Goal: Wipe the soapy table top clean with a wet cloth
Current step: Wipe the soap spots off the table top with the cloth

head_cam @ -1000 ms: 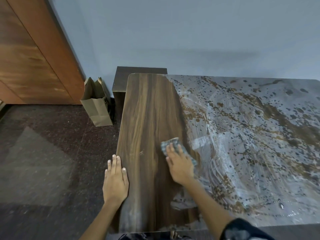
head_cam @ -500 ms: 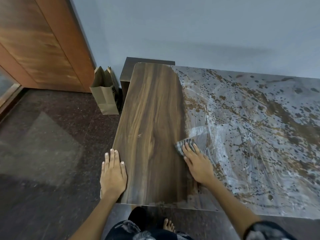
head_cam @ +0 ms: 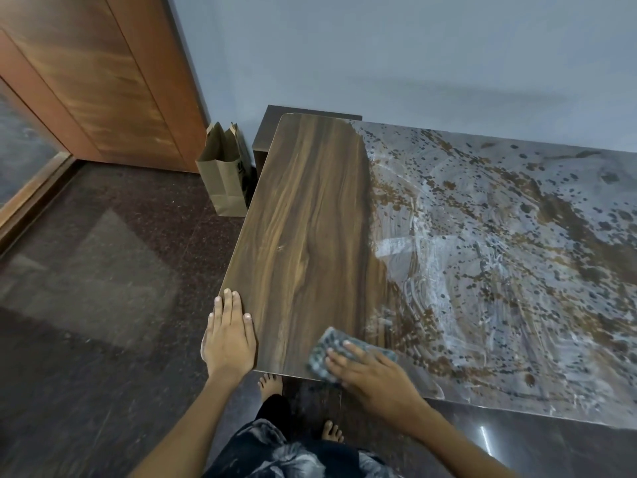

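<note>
**Cloth at the near edge, soap across the right**

We are looking down on the worktop (head_cam: pixel 310 219), a long wood-grain top, and its left part shows bare dark grain while the right part carries a grey-white soapy film (head_cam: pixel 499 253) streaked and speckled with brown patches. The line between clean and soapy runs from the far edge down toward the near edge, slanting rightward as it comes closer to us.

Beyond the far left corner we see a wooden door (head_cam: pixel 103 81) against the pale wall, and a brown paper bag (head_cam: pixel 225 174) stands on the dark floor just beside the worktop's far left end.

On to the hands. The left hand (head_cam: pixel 229 336) lies flat on the near left corner, fingers straight and together, its grip open and holding nothing. The right hand (head_cam: pixel 372 372) presses down on the cloth (head_cam: pixel 331 353) with fingers spread and straight (a flat press, not a curled grip). The cloth itself, grey and patterned, sits at the worktop's near edge, right where clean wood meets the soap, partly under the fingers.

Below the edge, two bare feet show on the floor.
</note>
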The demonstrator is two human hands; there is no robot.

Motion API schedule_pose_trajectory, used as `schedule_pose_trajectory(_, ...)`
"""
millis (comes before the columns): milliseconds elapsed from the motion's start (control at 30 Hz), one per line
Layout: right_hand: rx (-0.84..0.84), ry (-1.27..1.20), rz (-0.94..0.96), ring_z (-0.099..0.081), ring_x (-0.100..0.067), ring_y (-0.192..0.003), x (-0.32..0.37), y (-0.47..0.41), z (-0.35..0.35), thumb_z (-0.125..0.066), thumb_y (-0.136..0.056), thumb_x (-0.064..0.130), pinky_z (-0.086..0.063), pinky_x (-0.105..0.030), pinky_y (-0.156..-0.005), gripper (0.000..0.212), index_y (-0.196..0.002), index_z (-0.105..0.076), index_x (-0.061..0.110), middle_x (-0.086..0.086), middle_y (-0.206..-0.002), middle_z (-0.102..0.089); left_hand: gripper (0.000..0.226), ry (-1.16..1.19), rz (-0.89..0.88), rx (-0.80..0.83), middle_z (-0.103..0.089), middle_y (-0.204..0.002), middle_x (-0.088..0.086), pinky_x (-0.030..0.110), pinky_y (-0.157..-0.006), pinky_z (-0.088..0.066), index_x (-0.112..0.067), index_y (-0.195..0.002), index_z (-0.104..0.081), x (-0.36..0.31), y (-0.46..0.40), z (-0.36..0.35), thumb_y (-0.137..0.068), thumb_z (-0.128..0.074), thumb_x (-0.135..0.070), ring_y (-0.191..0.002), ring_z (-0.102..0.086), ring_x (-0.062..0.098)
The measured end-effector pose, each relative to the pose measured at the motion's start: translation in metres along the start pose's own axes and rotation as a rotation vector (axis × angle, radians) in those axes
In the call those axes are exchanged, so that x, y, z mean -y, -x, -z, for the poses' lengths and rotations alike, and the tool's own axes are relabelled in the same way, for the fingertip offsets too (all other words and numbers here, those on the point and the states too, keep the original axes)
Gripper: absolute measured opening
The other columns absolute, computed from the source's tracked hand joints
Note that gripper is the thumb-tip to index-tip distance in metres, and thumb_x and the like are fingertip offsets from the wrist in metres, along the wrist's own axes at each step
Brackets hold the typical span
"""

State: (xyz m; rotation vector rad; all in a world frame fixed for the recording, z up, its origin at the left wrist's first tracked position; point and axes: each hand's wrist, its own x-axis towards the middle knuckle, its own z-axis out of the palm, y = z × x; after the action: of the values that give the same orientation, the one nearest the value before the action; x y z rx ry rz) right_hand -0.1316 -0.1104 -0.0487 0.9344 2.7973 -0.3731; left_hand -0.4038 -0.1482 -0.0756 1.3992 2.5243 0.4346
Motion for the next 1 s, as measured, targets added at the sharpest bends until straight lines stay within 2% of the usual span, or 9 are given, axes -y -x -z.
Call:
schedule_pose_trajectory(67, -0.058, -0.060, -0.147, -0.022, -0.005, -0.137, -0.016, 0.006, 0.011, -0.025, -0.092, 0.043, -0.039, -0.035, -0.104, 0.049, -0.139, -0.037, 0.038, 0.021, -0.144, -0.034, 0.051, 0.009, 0.011, -0.011, -0.012, -0.155, 0.008, 0.035, -0.117, -0.008, -0.004, -0.145, -0.017, -0.003, 0.005, 0.000, -0.100, -0.025, -0.024, -0.144, -0.008, 0.022)
schedule_pose_trajectory(167, -0.105, -0.193, -0.294, 0.009, -0.005, -0.140, -0.013, -0.017, 0.020, 0.006, -0.089, 0.048, -0.009, -0.037, -0.116, 0.064, -0.148, -0.014, 0.036, 0.022, -0.151, -0.006, 0.051, 0.029, 0.033, -0.001, -0.011, -0.155, 0.008, 0.036, -0.117, -0.005, -0.004, -0.145, -0.015, -0.007, 0.013, -0.002, -0.100, -0.025, -0.023, -0.144, -0.004, 0.022)
schedule_pose_trajectory(233, -0.106, -0.194, -0.295, 0.013, -0.008, -0.140, 0.007, -0.039, 0.023, 0.003, -0.095, 0.044, 0.001, -0.038, -0.115, 0.056, -0.149, -0.009, 0.033, 0.019, -0.153, -0.003, 0.051, 0.048, 0.059, 0.010, -0.009, -0.156, 0.008, 0.037, -0.117, -0.005, -0.004, -0.146, -0.013, -0.009, 0.017, -0.004, -0.100, -0.023, -0.024, -0.144, -0.002, 0.023)
schedule_pose_trajectory(367, -0.040, -0.202, -0.054, 0.000, -0.011, -0.144, 0.041, -0.034, 0.016, -0.027, -0.103, 0.027, -0.006, -0.042, -0.114, 0.046, -0.148, -0.021, 0.030, 0.014, -0.155, -0.015, 0.051, 0.099, 0.107, 0.019, -0.008, -0.156, 0.009, 0.039, -0.116, -0.004, -0.004, -0.146, -0.012, -0.021, 0.026, -0.005, -0.100, -0.024, -0.022, -0.144, 0.000, 0.025)
schedule_pose_trajectory(500, -0.038, -0.196, -0.020, 0.007, -0.003, -0.140, 0.023, 0.007, 0.007, -0.016, -0.099, 0.037, -0.004, -0.032, -0.111, 0.049, -0.148, -0.022, 0.033, 0.019, -0.153, -0.013, 0.052, 0.113, 0.137, 0.014, -0.007, -0.156, 0.012, 0.041, -0.116, -0.006, -0.001, -0.146, -0.011, -0.037, 0.036, -0.009, -0.099, -0.026, -0.018, -0.144, 0.000, 0.028)
schedule_pose_trajectory(667, -0.101, -0.247, -0.354, 0.015, 0.002, -0.137, -0.028, 0.068, 0.001, 0.009, -0.086, 0.060, -0.003, -0.035, -0.117, 0.061, -0.143, -0.007, 0.042, 0.026, -0.147, -0.001, 0.052, 0.164, 0.073, 0.043, -0.004, -0.156, 0.011, 0.038, -0.117, -0.004, -0.002, -0.146, -0.011, -0.062, 0.048, -0.014, -0.098, -0.027, -0.010, -0.144, 0.002, 0.026)
schedule_pose_trajectory(800, -0.198, -0.290, -0.663, 0.002, -0.011, -0.144, -0.053, 0.043, 0.008, -0.017, -0.101, 0.043, -0.019, -0.040, -0.113, 0.049, -0.149, -0.016, 0.032, 0.016, -0.154, -0.010, 0.051, 0.210, -0.034, 0.089, -0.005, -0.156, 0.010, 0.035, -0.117, -0.004, -0.004, -0.146, -0.015, -0.079, 0.054, -0.019, -0.097, -0.030, -0.007, -0.144, 0.001, 0.022)
schedule_pose_trajectory(867, -0.212, -0.259, -0.625, -0.001, -0.014, -0.144, -0.040, 0.022, 0.008, -0.021, -0.102, 0.038, -0.013, -0.042, -0.114, 0.048, -0.149, -0.014, 0.032, 0.013, -0.155, -0.007, 0.051, 0.231, -0.094, 0.112, -0.006, -0.156, 0.008, 0.033, -0.117, -0.003, -0.005, -0.146, -0.017, -0.086, 0.057, -0.021, -0.097, -0.031, -0.006, -0.144, 0.000, 0.020)
schedule_pose_trajectory(1000, -0.130, -0.249, -0.236, 0.008, -0.004, -0.139, 0.004, 0.024, 0.004, -0.017, -0.099, 0.037, -0.001, -0.034, -0.111, 0.049, -0.148, -0.017, 0.033, 0.019, -0.150, -0.004, 0.051, 0.252, -0.186, 0.154, -0.008, -0.156, 0.005, 0.032, -0.117, -0.004, -0.007, -0.146, -0.021, -0.095, 0.058, -0.025, -0.096, -0.032, -0.005, -0.144, 0.000, 0.018)
